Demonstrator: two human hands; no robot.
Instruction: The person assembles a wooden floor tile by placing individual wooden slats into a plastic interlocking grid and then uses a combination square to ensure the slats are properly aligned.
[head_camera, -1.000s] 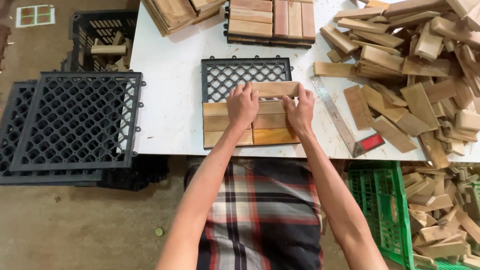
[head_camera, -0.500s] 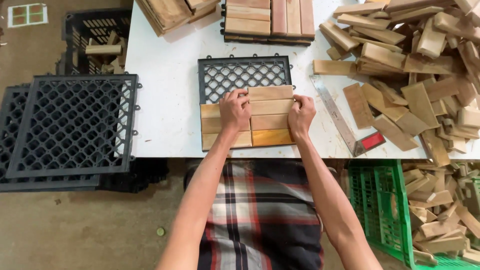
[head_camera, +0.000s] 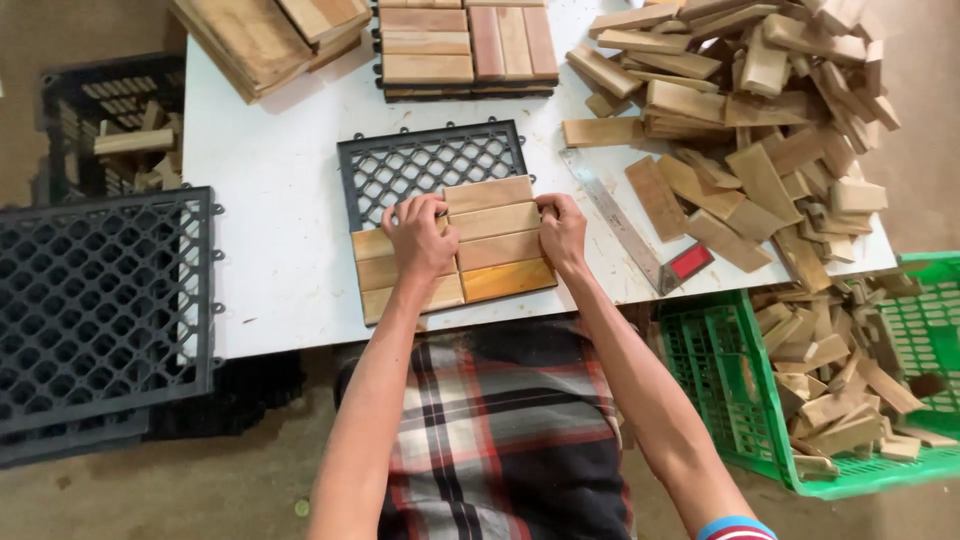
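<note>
Both hands, left hand and right hand, pressed fingers onto wooden slats covering the near part of the black grid; the far part remained bare.

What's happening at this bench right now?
A person is pressing short wooden slats onto a black plastic grid base on the white table. The left hand and right hand grip the two ends of the slats in the right-hand column. The near part of the grid is covered; the far part shows open lattice. A metal ruler and a heap of loose slats lie to the right, finished tiles at the far edge.
</note>
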